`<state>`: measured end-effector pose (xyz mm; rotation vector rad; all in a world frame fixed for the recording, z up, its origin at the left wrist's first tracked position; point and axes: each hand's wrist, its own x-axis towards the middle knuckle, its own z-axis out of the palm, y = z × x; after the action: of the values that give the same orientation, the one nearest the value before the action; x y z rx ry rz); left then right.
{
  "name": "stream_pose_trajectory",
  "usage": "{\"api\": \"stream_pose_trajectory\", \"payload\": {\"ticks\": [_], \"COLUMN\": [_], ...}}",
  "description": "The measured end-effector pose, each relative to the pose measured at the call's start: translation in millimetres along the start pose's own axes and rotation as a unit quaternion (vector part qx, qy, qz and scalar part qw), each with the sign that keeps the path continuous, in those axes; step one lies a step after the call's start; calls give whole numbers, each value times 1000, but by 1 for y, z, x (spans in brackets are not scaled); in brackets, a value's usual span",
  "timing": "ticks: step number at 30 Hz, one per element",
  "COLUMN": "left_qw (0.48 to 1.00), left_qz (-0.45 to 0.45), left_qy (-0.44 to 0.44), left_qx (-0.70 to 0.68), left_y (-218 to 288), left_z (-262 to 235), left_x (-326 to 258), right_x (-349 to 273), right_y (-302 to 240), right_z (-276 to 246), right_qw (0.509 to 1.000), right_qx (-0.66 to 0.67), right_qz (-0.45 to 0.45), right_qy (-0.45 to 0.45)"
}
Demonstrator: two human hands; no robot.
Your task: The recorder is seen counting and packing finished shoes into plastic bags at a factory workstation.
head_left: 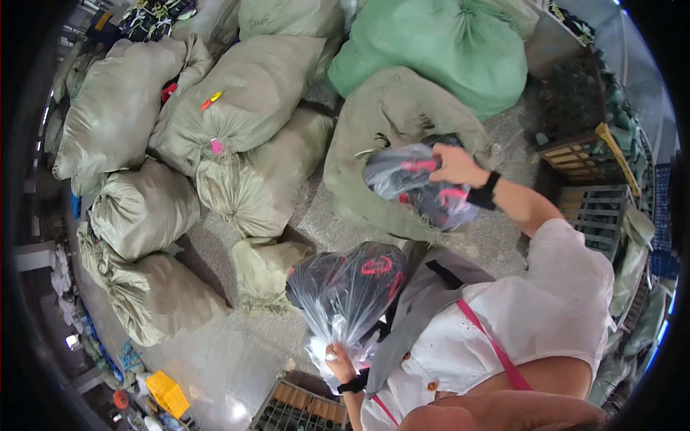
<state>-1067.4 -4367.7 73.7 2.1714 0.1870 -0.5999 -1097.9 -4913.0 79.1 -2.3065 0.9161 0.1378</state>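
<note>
My left hand (341, 363) is closed around the gathered neck of a clear plastic bag (349, 281). Dark items with pinkish-red marks show through its film. Farther off and to the right, my right hand (458, 167) grips another clear plastic bag (397, 169) of dark and pink items, at the mouth of a large beige woven sack (363, 201). Beside that bag, more dark, pink-marked bagged goods (449, 205) lie in the mouth. How deep the sack's contents go is hidden. Each wrist wears a black band.
Several stuffed beige sacks (248, 79) crowd the left and far side. A big green sack (438, 50) touches the open sack's far side. Slatted crates (591, 208) stand at the right, a wire-fronted crate (302, 409) near me, and a yellow basket (167, 394) at lower left.
</note>
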Motion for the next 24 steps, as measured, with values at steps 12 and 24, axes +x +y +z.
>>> {"api": "stream_pose_trajectory", "payload": {"ticks": [12, 24], "left_qw": [932, 946], "left_qz": [326, 295], "left_qy": [-141, -112], "left_qx": [-69, 69], "left_y": [87, 75], "left_z": [34, 48], "left_x": [45, 5], "right_x": [-138, -161], "right_y": [-161, -185], "right_z": [-2, 140], "right_qw": [898, 807], "right_qx": [-130, 73], "right_qz": [-421, -573], "right_qy": [6, -127]}}
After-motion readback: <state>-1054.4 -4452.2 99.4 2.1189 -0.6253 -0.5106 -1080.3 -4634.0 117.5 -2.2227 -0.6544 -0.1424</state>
